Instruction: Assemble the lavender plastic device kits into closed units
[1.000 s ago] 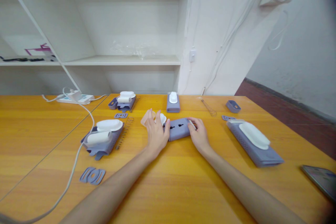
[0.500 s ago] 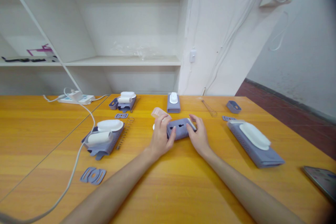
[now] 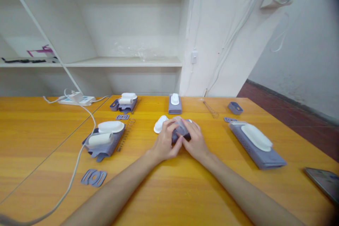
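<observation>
Both my hands close around a grey-purple plastic case [image 3: 180,135] at the middle of the table. My left hand [image 3: 166,141] is at its left end, fingers curled against a translucent plastic piece [image 3: 181,125] that lies over the case. My right hand [image 3: 195,139] grips the case from the right. The two thumbs nearly meet at the near side, and the fingers hide much of the case. Just beyond my left hand rests a white oval cover [image 3: 160,124].
At left, a grey-purple housing [image 3: 102,150] carries white parts, with a spring [image 3: 125,136] beside it and flat plates [image 3: 94,177] nearer me. Another housing [image 3: 265,155] lies right, near a phone [image 3: 323,182]. A smaller unit [image 3: 175,107] stands behind. A white cable [image 3: 75,164] crosses the left.
My hands have come closer together, and the case has turned between them. The translucent piece has moved from beyond my left hand onto the case, and the white cover is now more visible.
</observation>
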### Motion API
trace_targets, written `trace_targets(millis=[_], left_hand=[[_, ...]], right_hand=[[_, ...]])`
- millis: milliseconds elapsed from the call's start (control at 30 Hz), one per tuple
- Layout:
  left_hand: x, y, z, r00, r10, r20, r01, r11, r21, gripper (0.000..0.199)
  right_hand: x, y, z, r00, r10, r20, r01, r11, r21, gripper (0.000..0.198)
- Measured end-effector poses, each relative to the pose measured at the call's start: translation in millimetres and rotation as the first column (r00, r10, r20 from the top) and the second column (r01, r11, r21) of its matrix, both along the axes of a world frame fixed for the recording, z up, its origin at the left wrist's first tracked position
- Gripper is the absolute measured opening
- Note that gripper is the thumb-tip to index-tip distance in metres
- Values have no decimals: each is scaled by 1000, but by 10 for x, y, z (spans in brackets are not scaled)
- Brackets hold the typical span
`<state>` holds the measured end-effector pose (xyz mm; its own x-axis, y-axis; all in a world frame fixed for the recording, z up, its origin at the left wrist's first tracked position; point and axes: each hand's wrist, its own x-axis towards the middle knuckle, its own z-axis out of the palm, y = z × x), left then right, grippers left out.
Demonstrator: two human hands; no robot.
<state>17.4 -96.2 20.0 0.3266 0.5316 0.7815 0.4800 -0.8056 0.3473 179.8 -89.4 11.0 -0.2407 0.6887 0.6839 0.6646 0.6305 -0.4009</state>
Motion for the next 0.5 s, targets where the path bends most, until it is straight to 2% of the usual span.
trace_targets(millis=[133,233,300,400,500], left_hand=[[20,36,-4,989,147,-31,-148,988,-46,46],[35,46,29,973,152,-173,-175,976,-130,42],[46,43,44,955,161,-249,-199,970,-140,45],[57,35,42,933,212,-291,-255,960,-119,54],[60,34,26,918,233,-320,-283,952,-118,51]], right_hand=[[-2,-8,2,995,-104,-9,103,994,-27,49],[30,14,8,987,-157,-39,155,986,-58,43],[84,62,1,974,-215,-75,209,975,-79,43],[191,157,-20,948,-279,-150,263,957,-121,43],[283,232,-43,911,-339,-234,297,934,-196,44]])
